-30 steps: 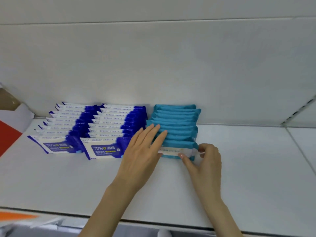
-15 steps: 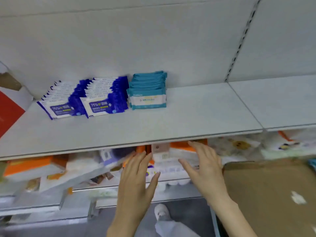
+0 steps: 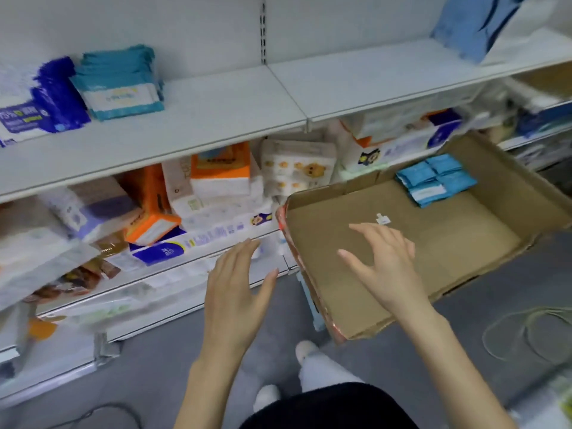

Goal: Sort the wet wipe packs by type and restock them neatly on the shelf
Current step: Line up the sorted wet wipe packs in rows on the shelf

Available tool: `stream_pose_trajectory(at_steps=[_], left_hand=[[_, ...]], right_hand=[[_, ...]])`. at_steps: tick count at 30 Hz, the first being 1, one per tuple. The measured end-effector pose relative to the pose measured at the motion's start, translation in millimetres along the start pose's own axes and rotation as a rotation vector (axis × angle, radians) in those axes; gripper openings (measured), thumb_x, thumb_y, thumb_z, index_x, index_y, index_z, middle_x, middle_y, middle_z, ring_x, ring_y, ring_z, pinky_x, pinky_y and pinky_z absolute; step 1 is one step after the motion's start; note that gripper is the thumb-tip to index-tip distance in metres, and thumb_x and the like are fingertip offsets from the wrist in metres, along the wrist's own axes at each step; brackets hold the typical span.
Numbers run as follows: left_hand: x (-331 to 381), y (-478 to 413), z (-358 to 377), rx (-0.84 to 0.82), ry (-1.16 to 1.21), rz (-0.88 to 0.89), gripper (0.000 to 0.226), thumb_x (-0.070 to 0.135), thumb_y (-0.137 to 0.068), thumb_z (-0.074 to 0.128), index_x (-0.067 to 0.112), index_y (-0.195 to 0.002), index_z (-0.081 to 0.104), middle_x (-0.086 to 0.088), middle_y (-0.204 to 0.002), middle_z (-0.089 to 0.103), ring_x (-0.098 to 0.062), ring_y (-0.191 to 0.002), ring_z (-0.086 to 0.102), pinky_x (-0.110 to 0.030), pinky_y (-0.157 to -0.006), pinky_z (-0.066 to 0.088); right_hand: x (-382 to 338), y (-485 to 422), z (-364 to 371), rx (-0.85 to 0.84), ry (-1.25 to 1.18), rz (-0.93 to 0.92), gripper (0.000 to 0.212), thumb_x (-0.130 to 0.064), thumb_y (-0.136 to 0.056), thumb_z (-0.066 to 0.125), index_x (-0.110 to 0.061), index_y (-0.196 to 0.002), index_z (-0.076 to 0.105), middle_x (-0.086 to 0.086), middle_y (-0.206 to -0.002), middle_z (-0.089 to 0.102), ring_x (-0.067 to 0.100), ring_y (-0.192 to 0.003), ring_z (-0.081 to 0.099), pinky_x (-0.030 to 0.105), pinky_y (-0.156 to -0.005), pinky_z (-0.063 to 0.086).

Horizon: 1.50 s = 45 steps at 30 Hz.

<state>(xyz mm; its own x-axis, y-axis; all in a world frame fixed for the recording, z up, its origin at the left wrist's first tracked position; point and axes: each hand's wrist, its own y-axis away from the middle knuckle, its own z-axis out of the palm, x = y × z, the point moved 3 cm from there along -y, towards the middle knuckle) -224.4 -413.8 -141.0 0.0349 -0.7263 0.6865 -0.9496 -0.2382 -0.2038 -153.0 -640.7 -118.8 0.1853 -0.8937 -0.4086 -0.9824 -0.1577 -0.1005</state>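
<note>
Teal packs [image 3: 435, 184] — well beyond right fingertips [image 3: 359, 229]

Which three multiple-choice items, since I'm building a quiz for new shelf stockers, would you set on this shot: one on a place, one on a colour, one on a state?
1. Where do the loose packs lie?
A. in the far corner of the cardboard box
B. on the floor
C. in a hand

2. What colour is the stack just right of the dark blue packs on the upper shelf?
A. orange
B. teal
C. red

3. How are the left hand and the right hand?
A. both open, holding nothing
B. the right grips a pack
C. the left grips the box

Answers:
1 A: they lie against the box's far wall.
2 B: its wrappers are teal with a white label.
3 A: the fingers are spread, the right hand over the box and the left beside it, with nothing in them.
</note>
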Motion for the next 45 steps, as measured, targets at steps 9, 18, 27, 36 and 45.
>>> stream_pose_trajectory(at_steps=[9, 18, 27, 36, 45], left_hand=[[75.5, -14.5, 116.4, -0.091, -0.035, 0.031, 0.047, 0.045, -0.085, 0.055, 0.025, -0.128, 0.053, 0.012, -0.127, 0.056, -0.009, -0.118, 0.047, -0.03, -0.097, 0.04], [216.8, -37.5, 325.2, -0.195, -0.016, -0.045, 0.053, 0.052, -0.086, 0.049, 0.021, -0.128, 0.053, 0.007, -0.127, 0.057, -0.01, -0.121, 0.046, -0.026, -0.099, 0.036], [253.0, -60.7, 439.8, -0.297, -0.056, -0.165, 0.054, 0.056, -0.085, 0.045, 0.023, -0.127, 0.053, 0.013, -0.122, 0.056, -0.009, -0.116, 0.046, -0.024, -0.096, 0.036], [227.9, -139.1, 573.8, -0.387, -0.086, -0.376, 0.04, 0.037, -0.089, 0.061, 0.021, -0.124, 0.055, 0.008, -0.109, 0.057, -0.015, -0.105, 0.05, -0.029, -0.085, 0.041], [192.0, -237.7, 679.9, -0.201, 0.136, -0.805, 0.042, 0.032, -0.087, 0.067, 0.015, -0.123, 0.056, -0.001, -0.115, 0.063, -0.022, -0.102, 0.064, -0.031, -0.088, 0.049]], right_hand=[[139.7, -6.6, -43.7, -0.005, -0.072, 0.104, 0.048, -0.051, -0.088, 0.056, -0.032, -0.132, 0.051, -0.013, -0.133, 0.047, 0.01, -0.125, 0.039, 0.031, -0.101, 0.024], [374.2, -53.7, -128.8, -0.065, -0.021, 0.19, 0.044, -0.043, -0.087, 0.063, -0.027, -0.127, 0.055, -0.009, -0.123, 0.051, 0.015, -0.116, 0.046, 0.029, -0.089, 0.026], [509.3, -127.8, -129.2, -0.187, -0.117, 0.285, 0.042, -0.041, -0.088, 0.06, -0.026, -0.127, 0.054, -0.006, -0.125, 0.049, 0.016, -0.12, 0.043, 0.042, -0.101, 0.039], [604.9, -228.2, -39.6, -0.44, -0.177, 0.332, 0.043, -0.038, -0.09, 0.06, -0.023, -0.129, 0.052, -0.004, -0.122, 0.049, 0.015, -0.114, 0.048, 0.028, -0.086, 0.039], [664.8, -342.2, 58.6, -0.356, -0.778, 0.913, 0.039, -0.021, -0.089, 0.066, -0.008, -0.124, 0.056, -0.003, -0.1, 0.064, 0.015, -0.1, 0.061, 0.026, -0.091, 0.049]])
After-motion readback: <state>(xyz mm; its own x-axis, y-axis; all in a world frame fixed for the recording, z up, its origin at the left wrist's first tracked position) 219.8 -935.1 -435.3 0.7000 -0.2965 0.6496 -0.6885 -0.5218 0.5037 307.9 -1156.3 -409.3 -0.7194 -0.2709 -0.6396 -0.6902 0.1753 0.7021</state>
